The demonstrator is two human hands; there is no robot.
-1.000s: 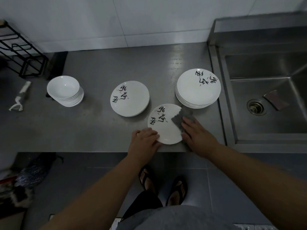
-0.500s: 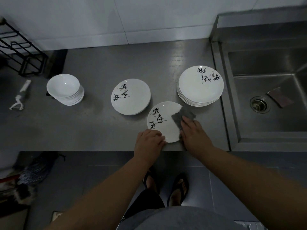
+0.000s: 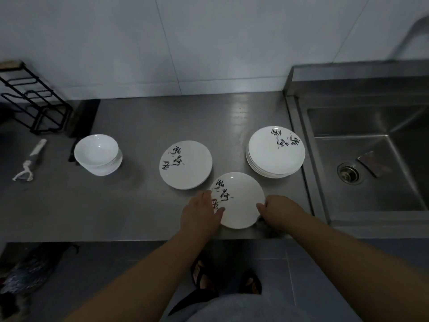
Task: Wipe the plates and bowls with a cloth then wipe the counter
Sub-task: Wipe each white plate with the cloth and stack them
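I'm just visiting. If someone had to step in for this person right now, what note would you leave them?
Left hand holds the near plate by its left rim. Right hand grips the dark cloth at its right rim.
Plate pile beside the sink; second pile mid-counter; bowls stacked at left.
Done: cannot tell which pile is wiped.
Left: finish this plate, then bowls, counter.

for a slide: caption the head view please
Left hand and right hand grip a printed plate at the counter's front edge, plate stack beside the sink.
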